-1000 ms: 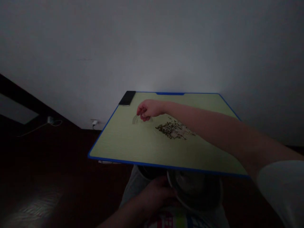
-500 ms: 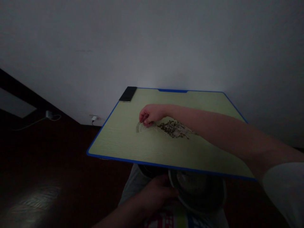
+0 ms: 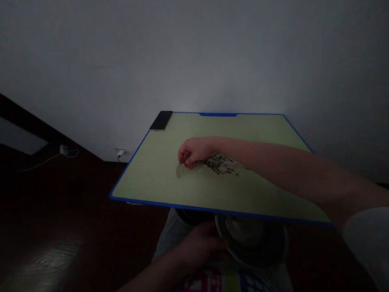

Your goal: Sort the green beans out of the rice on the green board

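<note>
My right hand is closed on a clear protractor, its curved edge sticking out to the left and its lower part close to the tabletop. Just right of the hand lies a loose heap of small dark and pale grains, partly hidden under my forearm. Below the table's near edge, my left hand is closed at the rim of a round bowl on my lap. Something pale lies inside that bowl, too dim to name. A second dark container shows beside it, mostly hidden by the table and hand.
A pale green folding table with a blue edge stands against the wall. A black phone lies at its far left corner. A charger is plugged in low on the wall, and another plug with a cable is farther left.
My right hand and the protractor have come slightly nearer to me. The grains beside the hand look a little more bunched. My left hand stays at the bowl.
</note>
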### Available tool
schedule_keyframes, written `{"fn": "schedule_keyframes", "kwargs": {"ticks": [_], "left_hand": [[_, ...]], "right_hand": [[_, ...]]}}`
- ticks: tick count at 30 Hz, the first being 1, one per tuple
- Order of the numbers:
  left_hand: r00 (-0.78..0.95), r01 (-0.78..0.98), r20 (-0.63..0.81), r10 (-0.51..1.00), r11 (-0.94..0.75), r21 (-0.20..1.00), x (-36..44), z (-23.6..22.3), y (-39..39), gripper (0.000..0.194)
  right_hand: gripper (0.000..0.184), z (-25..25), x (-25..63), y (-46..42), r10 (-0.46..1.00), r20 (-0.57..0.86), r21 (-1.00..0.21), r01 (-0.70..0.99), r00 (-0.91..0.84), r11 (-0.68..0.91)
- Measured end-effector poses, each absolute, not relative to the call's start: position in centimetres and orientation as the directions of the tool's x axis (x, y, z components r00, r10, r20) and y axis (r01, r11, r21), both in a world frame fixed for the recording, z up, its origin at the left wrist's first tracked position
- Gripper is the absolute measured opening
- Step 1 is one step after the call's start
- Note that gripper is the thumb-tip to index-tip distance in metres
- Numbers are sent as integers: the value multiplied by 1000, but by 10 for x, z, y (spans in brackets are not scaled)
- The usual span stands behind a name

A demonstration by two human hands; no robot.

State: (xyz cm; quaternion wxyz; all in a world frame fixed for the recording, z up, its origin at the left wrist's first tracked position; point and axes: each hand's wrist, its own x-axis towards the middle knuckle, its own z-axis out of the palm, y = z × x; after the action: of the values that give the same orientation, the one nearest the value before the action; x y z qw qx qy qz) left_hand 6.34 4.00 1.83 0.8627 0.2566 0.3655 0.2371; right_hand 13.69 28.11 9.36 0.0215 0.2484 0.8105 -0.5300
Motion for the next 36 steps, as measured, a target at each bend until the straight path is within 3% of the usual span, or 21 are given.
{"fn": "schedule_keyframes", "kwargs": {"ticks": [36], "left_hand": [[637, -237, -493, 592, 760, 606, 63, 13, 40, 47]], "right_hand": [[24, 94, 141, 269, 350, -322, -794, 452, -880, 406]]}}
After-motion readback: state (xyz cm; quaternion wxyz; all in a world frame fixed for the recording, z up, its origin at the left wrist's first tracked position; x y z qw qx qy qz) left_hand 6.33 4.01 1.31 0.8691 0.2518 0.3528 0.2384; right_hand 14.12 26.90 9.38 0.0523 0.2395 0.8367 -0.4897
